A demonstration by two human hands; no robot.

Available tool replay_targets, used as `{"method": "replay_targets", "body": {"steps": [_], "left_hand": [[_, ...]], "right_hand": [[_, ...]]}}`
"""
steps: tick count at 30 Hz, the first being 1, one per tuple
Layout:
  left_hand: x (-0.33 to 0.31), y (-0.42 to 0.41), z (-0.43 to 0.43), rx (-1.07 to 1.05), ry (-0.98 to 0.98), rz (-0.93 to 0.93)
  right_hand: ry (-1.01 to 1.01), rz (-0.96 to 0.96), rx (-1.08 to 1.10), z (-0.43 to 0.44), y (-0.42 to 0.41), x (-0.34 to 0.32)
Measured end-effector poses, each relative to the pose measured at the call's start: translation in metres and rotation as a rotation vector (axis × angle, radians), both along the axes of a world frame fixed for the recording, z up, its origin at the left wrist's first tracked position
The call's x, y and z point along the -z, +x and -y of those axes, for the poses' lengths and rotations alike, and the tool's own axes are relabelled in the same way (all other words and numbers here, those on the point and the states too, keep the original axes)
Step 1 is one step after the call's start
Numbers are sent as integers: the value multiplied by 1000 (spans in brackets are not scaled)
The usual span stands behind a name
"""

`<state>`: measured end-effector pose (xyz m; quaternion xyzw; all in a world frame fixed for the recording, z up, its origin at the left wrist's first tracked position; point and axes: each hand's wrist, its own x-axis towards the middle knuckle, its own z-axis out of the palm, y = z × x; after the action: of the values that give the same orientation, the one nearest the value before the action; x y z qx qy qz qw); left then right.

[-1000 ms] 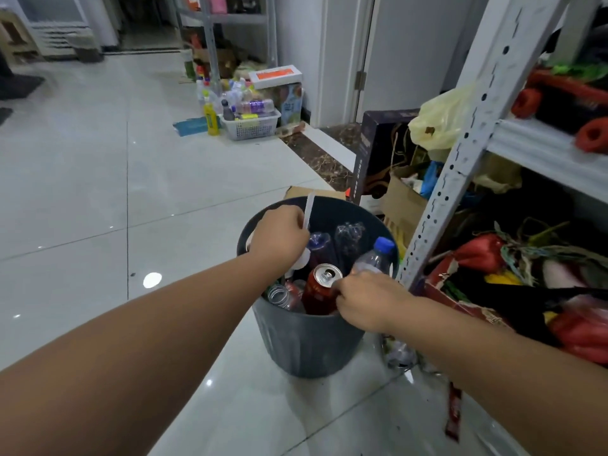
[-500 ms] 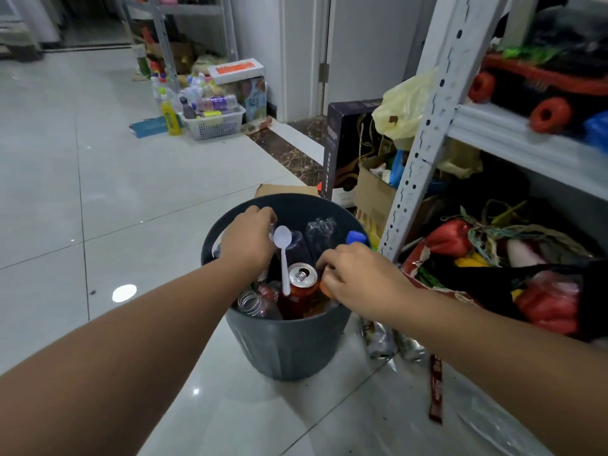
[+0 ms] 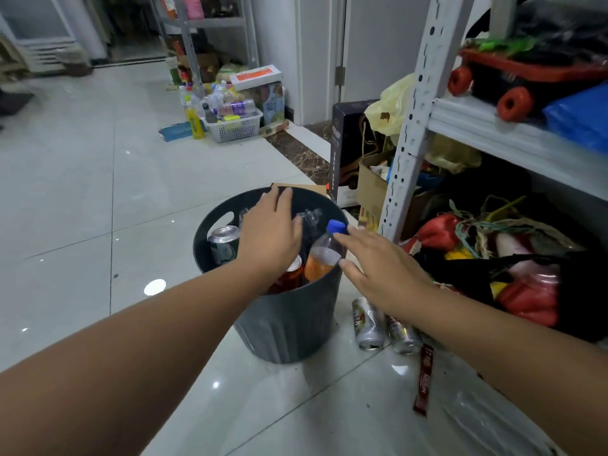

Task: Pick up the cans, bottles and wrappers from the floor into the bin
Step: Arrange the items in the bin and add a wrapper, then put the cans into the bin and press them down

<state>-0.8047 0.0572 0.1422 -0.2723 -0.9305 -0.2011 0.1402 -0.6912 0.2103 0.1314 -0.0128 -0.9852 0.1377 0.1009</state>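
Our left hand point(image 3: 268, 240) hovers flat, fingers spread, over the ribbed dark plastic bin point(image 3: 289, 324); our right hand point(image 3: 378, 268) — open, empty — sits beside its rim. Inside: blue-capped bottle point(image 3: 324, 255), silver can point(image 3: 223, 243). Two cans point(image 3: 368, 324) and a red wrapper point(image 3: 423, 380) lie beside the bin.

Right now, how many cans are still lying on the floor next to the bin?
2. One can lies just right of the bin; the other can lies beside it, partly under the right forearm. More may be hidden behind the arms.
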Motion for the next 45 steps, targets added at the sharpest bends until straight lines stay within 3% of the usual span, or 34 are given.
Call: {"method": "replay_targets", "body": {"steps": [5, 12, 20, 25, 34, 39, 45], "left_hand": [[21, 61, -73, 321, -50, -82], [98, 96, -126, 486, -174, -23], [214, 85, -138, 203, -113, 326], [252, 71, -150, 183, -141, 405], [281, 68, -153, -112, -39, 621], [279, 69, -139, -104, -124, 684], [249, 70, -128, -75, -142, 624]], "right_hand": [[28, 63, 36, -35, 26, 15], [17, 175, 147, -86, 72, 78], [50, 165, 290, -80, 82, 182], [112, 263, 468, -75, 59, 232], [74, 260, 645, -60, 37, 254], [-8, 203, 654, -67, 47, 254], [-52, 152, 666, -56, 57, 244]]}}
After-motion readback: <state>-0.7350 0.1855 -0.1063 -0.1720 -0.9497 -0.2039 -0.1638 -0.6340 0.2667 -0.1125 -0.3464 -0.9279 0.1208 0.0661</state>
